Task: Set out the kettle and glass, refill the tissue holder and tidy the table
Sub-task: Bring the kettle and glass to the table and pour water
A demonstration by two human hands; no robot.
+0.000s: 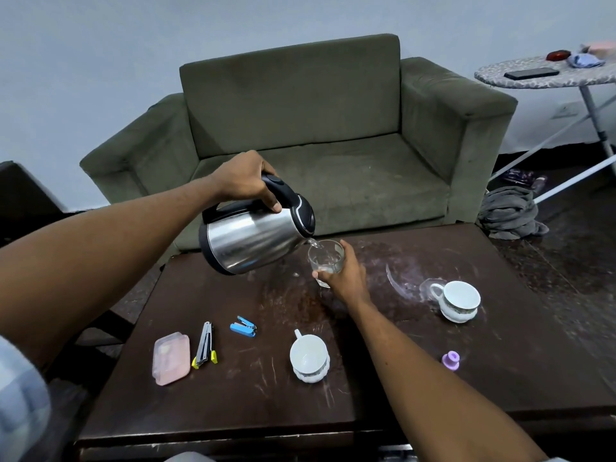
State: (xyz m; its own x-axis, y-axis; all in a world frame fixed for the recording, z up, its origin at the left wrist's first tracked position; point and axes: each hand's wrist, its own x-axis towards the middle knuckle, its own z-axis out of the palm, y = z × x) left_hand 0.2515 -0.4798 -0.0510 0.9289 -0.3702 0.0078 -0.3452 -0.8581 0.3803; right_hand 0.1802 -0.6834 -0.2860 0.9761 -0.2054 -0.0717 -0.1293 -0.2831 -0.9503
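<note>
My left hand (245,181) grips the black handle of a steel kettle (246,241), which is tilted with its spout down to the right above the dark wooden table (233,408). Water runs from the spout into a clear glass (328,256). My right hand (345,275) is wrapped around the lower part of that glass and holds it just above the table's far middle. A little water shows in the glass. No tissue holder is in view.
On the table lie a pink lidded box (171,358), a folding tool with yellow tips (205,345), a blue stapler (243,326), two white cups (309,358) (458,300) and a small purple cap (451,360). A green sofa (300,135) stands behind, an ironing board (546,75) at the right.
</note>
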